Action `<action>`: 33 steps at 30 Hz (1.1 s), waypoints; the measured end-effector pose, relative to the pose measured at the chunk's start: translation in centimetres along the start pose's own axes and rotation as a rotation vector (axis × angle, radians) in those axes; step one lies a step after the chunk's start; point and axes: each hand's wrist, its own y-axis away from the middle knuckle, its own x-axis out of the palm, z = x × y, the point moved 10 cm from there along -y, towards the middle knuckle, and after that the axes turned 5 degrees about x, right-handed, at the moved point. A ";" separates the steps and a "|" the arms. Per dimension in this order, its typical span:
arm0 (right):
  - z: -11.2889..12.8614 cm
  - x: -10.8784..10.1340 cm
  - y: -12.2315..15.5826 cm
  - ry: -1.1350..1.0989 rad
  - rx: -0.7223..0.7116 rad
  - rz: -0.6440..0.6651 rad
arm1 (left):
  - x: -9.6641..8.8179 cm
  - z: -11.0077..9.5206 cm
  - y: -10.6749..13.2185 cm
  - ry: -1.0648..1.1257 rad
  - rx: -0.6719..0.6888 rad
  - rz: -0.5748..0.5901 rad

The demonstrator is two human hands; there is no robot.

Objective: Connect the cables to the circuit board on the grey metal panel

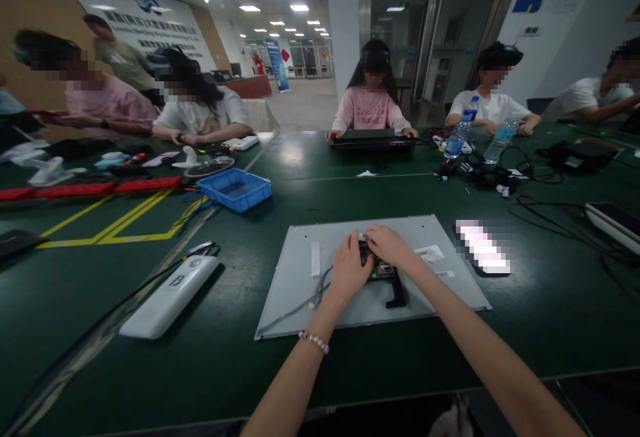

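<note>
A flat grey panel (430, 237) lies on the green table in front of me. A small dark circuit board with a black bracket (395, 290) sits near its middle, and thin cables (320, 290) run from it to the lower left. My left hand (350, 269) rests on the board's left side, fingers curled over it. My right hand (387, 245) presses on the board's top, fingers bent down onto it. Both hands touch each other over the board. A bead bracelet is on my left wrist.
A white power strip (170, 296) lies to the left, a phone (483, 248) to the right, a blue bin (235, 189) behind. Several people sit around the table with a laptop (373, 138), water bottles (460, 132) and tangled cables (490, 174).
</note>
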 end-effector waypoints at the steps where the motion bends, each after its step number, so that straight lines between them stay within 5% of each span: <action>1: -0.2 -0.4 0.1 -0.015 -0.001 -0.019 | 0.0 0.0 0.0 0.001 0.000 0.001; 14: -10.3 -4.1 5.2 -0.119 0.241 -0.098 | -0.2 -0.3 0.0 0.027 0.016 0.014; 24: 0.5 -0.5 0.6 0.076 -0.011 0.022 | 0.0 0.1 -0.1 0.039 -0.007 0.011; 33: 1.0 0.4 -0.4 0.100 -0.003 0.049 | -0.1 0.1 -0.1 0.045 -0.002 0.004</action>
